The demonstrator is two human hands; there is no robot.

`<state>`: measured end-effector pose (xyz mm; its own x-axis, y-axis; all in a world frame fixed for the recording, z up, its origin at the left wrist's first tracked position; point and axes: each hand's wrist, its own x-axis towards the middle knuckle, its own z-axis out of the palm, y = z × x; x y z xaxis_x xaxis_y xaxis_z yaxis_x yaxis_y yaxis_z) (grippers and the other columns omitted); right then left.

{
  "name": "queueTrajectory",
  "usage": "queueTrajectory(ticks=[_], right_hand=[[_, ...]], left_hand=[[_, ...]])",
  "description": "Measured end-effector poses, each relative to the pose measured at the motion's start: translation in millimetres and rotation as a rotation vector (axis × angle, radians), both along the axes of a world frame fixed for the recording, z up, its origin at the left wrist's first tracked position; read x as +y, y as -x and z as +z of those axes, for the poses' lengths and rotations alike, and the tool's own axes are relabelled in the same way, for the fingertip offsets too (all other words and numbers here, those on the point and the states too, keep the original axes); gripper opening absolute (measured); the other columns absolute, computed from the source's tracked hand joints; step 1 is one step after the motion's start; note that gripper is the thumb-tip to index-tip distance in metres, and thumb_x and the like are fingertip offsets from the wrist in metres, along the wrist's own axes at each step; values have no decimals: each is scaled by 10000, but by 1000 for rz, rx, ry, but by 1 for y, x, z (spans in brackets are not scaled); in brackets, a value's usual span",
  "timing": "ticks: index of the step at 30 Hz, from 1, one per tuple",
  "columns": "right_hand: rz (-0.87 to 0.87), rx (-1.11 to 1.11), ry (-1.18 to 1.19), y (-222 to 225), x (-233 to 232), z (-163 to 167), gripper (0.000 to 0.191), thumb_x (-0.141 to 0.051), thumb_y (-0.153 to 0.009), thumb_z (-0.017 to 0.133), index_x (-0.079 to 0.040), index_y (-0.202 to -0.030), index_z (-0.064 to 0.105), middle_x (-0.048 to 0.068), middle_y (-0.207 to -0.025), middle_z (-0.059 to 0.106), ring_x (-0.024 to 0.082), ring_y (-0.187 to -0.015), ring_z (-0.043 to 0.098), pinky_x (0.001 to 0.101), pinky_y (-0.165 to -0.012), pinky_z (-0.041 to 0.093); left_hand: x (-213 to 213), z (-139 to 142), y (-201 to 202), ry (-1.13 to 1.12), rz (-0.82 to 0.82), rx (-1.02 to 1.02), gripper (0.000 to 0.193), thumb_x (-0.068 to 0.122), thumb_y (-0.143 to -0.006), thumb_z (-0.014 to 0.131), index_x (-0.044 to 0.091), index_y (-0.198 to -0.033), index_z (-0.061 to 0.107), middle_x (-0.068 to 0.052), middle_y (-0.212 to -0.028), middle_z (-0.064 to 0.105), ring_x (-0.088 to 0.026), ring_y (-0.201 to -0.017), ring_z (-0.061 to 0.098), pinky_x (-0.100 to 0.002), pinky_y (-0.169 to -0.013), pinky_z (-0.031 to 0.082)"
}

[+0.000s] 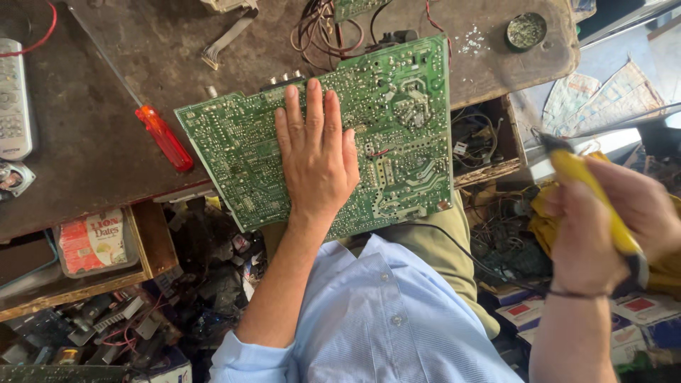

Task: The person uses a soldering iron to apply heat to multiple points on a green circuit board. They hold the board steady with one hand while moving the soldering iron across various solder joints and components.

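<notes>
Left hand (317,157) lay flat, fingers spread, palm down on the green circuit board (397,120), solder side up. Board sat at the near edge of the dark table (106,120), w/ its near corner overhanging the person's lap. Right hand (603,227) was closed around a yellow-handled tool (592,195), prob. a soldering iron, held well off to the right, clear of the board; tip blurred, so can't tell exactly what it was.

Risks, as judged from that moment:
- Board only pinned by the palm, part unsupported. Pressure on the overhang could've tipped or flexed it and stressed the joints.
- If the tool was hot, bringing it in toward spread fingers risked a burn; fingers covered a good part of the board's middle.
- Black cord (461,252) ran across the lap near the shirt; a snag could've jerked the tool.
- Red-handled screwdriver (164,138) lay just beside the board's left edge; a nudge to the board might've rolled it off.
- Tangle of wires (323,28) at the board's far edge could've dragged it.
</notes>
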<state>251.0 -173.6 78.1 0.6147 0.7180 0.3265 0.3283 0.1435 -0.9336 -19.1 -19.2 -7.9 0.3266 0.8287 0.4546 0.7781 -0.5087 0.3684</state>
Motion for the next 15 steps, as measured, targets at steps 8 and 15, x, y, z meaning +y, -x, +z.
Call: queueTrajectory(ticks=[8,15], right_hand=[[-14,-127,-122,11,1,-36,148,-38,-1126,772,66,-1169,676,166,-1053,724,143,-805,695,232,-714,577],[78,-207,-49,10,-16,-67,196,-40,-1035,777,103,-1114,669,144,-988,711,159,-805,677,222,-742,555]], left_hand=[[2,8,0,-35,-5,6,573,280,-1114,521,4,-1595,376,-182,-1682,302,-460,-1580,242,-627,-1300,216],[0,7,0,-28,6,9,590,280,-1106,534,23,-1607,359,-161,-1693,286,-451,-1589,237,-626,-1310,210]])
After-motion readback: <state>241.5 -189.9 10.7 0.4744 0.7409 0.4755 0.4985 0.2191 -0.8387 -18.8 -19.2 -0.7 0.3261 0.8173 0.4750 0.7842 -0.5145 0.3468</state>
